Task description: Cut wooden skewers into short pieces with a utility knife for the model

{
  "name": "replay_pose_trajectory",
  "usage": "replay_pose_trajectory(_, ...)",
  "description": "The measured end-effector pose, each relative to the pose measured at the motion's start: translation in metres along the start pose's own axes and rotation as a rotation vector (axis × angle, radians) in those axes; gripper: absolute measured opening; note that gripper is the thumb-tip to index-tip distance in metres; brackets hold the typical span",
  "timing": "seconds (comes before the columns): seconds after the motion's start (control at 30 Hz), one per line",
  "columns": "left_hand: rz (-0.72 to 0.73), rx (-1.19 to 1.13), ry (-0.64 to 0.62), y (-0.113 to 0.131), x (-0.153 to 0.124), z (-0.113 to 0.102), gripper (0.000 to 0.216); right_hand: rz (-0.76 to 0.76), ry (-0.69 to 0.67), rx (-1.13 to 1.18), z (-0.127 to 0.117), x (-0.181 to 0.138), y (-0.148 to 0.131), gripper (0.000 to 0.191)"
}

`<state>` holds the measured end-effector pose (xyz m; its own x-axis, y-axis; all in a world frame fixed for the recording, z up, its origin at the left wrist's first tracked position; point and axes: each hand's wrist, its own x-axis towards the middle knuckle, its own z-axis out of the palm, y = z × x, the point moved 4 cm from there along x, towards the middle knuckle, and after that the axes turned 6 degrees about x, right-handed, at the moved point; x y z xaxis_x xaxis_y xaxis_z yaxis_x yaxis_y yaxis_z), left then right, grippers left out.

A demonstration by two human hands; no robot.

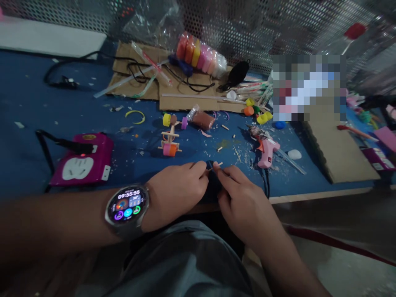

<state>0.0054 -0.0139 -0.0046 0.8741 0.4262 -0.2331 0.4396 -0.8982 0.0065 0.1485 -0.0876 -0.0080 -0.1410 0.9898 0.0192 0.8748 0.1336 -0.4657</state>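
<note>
At the table's front edge, my left hand (181, 185) is closed, with thumb and finger pinching one end of a thin wooden stick (219, 164). My right hand (243, 198) meets it from the other side, its fingertips closed on the same short stick. Fingers hide part of it. Just beyond my left hand stands a small wooden-stick frame (170, 135) with pink and orange caps (170, 149). A pink glue gun (267, 152) lies to the right, past my right hand. Between them are stick scraps (220, 149).
A magenta power socket box (83, 159) with a plugged cord stands at left. Behind lie cardboard sheets (185, 103), a packet of coloured clay (201, 55), a brown clay packet (202, 119) and bottle caps (248, 111). More cardboard (343, 156) lies at right.
</note>
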Motion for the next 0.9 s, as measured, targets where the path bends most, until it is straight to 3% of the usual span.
replay_pose_trajectory(0.37, 0.001, 0.008, 0.069, 0.0006, -0.0022, 0.0044, 0.025, 0.001, -0.002, 0.017, -0.0031, 0.0000, -0.0009, 0.058)
replay_pose_trajectory(0.9, 0.016, 0.062, 0.049, 0.0026, 0.0001, 0.0041, 0.033, 0.026, -0.024, 0.023, -0.0040, -0.0057, 0.0008, 0.057)
